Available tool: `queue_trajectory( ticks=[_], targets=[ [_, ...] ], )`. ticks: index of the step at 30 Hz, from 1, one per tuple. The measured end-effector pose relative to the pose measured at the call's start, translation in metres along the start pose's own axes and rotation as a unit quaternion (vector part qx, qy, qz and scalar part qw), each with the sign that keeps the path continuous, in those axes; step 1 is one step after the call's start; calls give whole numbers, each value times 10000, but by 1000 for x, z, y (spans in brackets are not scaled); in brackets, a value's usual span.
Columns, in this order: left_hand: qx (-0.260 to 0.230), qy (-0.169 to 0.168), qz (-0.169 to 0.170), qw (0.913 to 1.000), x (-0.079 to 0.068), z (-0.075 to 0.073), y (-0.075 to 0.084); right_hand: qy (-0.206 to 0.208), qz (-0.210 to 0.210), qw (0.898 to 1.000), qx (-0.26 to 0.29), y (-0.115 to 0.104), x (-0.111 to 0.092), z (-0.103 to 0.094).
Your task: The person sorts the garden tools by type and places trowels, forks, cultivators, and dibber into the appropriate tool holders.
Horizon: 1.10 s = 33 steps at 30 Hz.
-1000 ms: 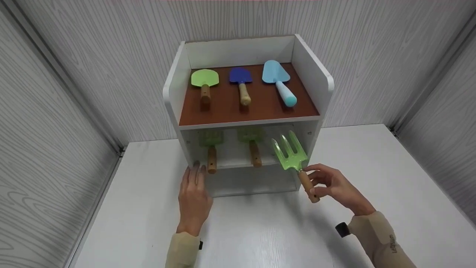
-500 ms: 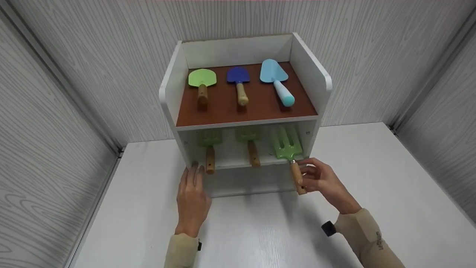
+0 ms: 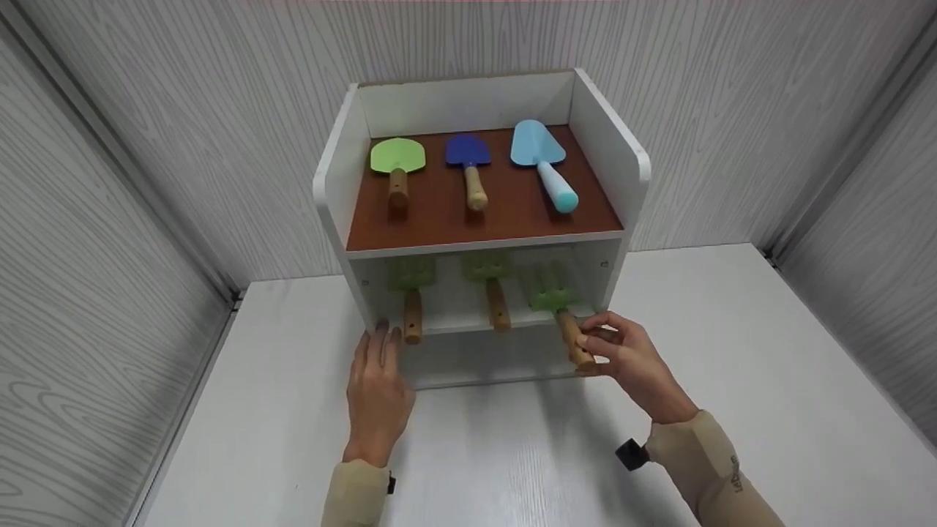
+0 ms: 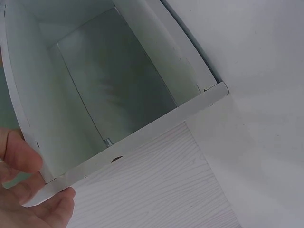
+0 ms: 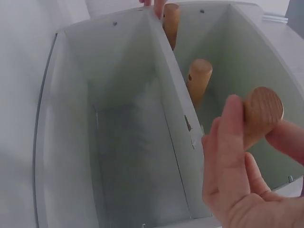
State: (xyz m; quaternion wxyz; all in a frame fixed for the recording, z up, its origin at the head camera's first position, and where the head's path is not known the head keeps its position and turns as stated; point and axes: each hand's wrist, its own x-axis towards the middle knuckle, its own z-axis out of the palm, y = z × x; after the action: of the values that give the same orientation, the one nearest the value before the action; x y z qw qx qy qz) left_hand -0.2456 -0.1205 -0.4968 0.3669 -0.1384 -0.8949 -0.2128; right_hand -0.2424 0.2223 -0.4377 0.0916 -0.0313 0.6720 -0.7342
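Observation:
My right hand [image 3: 626, 351] pinches the wooden handle of a green hand fork [image 3: 553, 296] between thumb and fingers. Its tines point into the right part of the middle compartment, and the handle sticks out at the front. In the right wrist view only the round handle end [image 5: 265, 107] shows; the tines are hidden. At the lower left of the white shelf unit [image 3: 483, 243], my left hand [image 3: 381, 399] grips the front corner where shelf board and side panel meet. Left of the fork lie two more green-headed tools with wooden handles, one at left [image 3: 413, 318], one in the middle [image 3: 498, 306].
On the brown top shelf [image 3: 432, 223] lie a light green trowel [image 3: 399, 155], a dark blue trowel [image 3: 468, 150] and a light blue scoop [image 3: 538, 145]. A lower compartment [image 4: 114, 71] opens below the forked tools. White table [image 3: 476, 454] and grey wood-grain walls surround the unit.
My right hand has moved left and inward, bringing the green fork from in front of the unit into the middle compartment. My left hand stays at the unit's left edge.

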Motion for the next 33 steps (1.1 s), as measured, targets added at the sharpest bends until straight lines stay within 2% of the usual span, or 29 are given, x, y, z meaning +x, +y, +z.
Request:
queue_trajectory(
  ticks=[7,13,16,23,33],
  targets=[
    [-95,-53,41,9999,2,7,3,463,-18,9985,303,-1,1,1],
    [-48,86,154,9998,4,5,0,131,-116,9980,605,1,2,4],
    [-25,138,193,9997,3,4,-2,211,-181,9984,488,3,4,7],
    [-6,29,143,9999,2,0,-5,803,-361,9953,411,8,13,16],
    [101,-89,197,9997,0,-1,-7,1018,-532,9932,173,12,18,23]
  ],
)
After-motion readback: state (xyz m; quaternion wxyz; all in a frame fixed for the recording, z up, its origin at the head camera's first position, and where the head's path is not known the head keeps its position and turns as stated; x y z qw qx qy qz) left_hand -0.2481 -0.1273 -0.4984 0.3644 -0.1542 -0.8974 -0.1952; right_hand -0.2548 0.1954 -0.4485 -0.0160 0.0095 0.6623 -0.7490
